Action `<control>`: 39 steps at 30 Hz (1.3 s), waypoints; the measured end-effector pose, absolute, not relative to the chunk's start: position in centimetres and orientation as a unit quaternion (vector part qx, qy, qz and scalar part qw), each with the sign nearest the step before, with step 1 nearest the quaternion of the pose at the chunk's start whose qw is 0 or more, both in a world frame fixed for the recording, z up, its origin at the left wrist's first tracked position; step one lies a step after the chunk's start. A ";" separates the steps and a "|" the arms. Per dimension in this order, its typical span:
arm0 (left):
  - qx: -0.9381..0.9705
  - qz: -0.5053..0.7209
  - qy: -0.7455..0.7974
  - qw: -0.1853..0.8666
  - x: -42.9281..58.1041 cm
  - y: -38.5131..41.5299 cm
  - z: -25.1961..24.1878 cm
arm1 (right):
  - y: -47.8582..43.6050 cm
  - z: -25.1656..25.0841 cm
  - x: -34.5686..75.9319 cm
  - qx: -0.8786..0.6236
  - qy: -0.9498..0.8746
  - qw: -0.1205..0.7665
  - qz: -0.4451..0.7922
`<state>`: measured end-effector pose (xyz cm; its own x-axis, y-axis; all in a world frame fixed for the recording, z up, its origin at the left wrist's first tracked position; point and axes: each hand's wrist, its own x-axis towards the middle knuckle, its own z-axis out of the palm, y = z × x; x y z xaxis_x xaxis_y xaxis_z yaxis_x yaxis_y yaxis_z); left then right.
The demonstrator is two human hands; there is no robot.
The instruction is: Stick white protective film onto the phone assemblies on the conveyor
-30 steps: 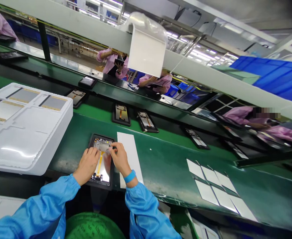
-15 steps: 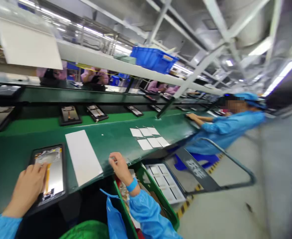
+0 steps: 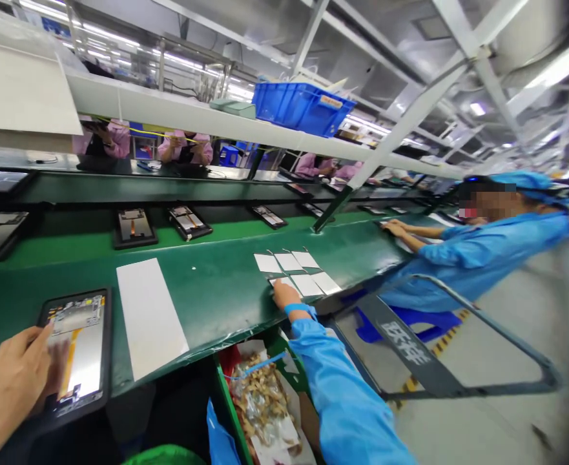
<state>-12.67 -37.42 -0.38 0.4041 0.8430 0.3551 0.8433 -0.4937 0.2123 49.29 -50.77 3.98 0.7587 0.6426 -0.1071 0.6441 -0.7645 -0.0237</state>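
Observation:
An opened tablet [image 3: 88,361], its inside showing a silvery plate and an orange ribbon cable, lies in a black frame at the bench's near left. My left hand [image 3: 13,378] is at its left edge, fingers bent over the rim. Farther right, my right hand [image 3: 287,296] has its fingers closed at the near-left one of several white flat rectangular packs [image 3: 306,285], some with short dark leads. That hand covers part of the pack. A blank white sheet [image 3: 151,320] lies between the tablet and the packs.
Below the bench edge sits a green bin [image 3: 236,413] with crumpled scraps. A grey metal cart handle [image 3: 497,329] and a co-worker in blue [image 3: 482,252] are at right. Several opened tablets [image 3: 134,226] rest on the bright green strip behind. A blue crate [image 3: 301,106] stands on the shelf.
My right hand has moved forward and right from above the bench edge to the white packs. My left hand has shifted left from the tablet's middle to its edge. The view has turned slightly.

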 end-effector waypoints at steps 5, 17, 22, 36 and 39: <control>-0.790 -0.358 -0.476 -0.142 -10.6 -42.2 3.1 | -53.5 6.1 46.8 0.943 0.332 -0.021 -0.016; -0.339 -0.470 -0.442 -0.685 -10.6 -47.9 4.7 | -49.3 5.1 9.7 0.525 0.600 -0.368 -0.478; -0.294 -0.483 -0.564 -0.602 -20.4 -47.7 4.6 | -43.0 3.7 6.9 0.498 0.775 -0.272 -0.278; -0.501 -0.410 -0.492 -0.583 -16.1 -39.2 -0.1 | -36.0 2.4 8.1 0.572 0.660 -0.347 -0.342; -0.534 -0.399 -0.515 -0.539 -13.7 -37.4 -0.8 | -35.9 2.3 9.4 0.570 0.633 -0.354 -0.386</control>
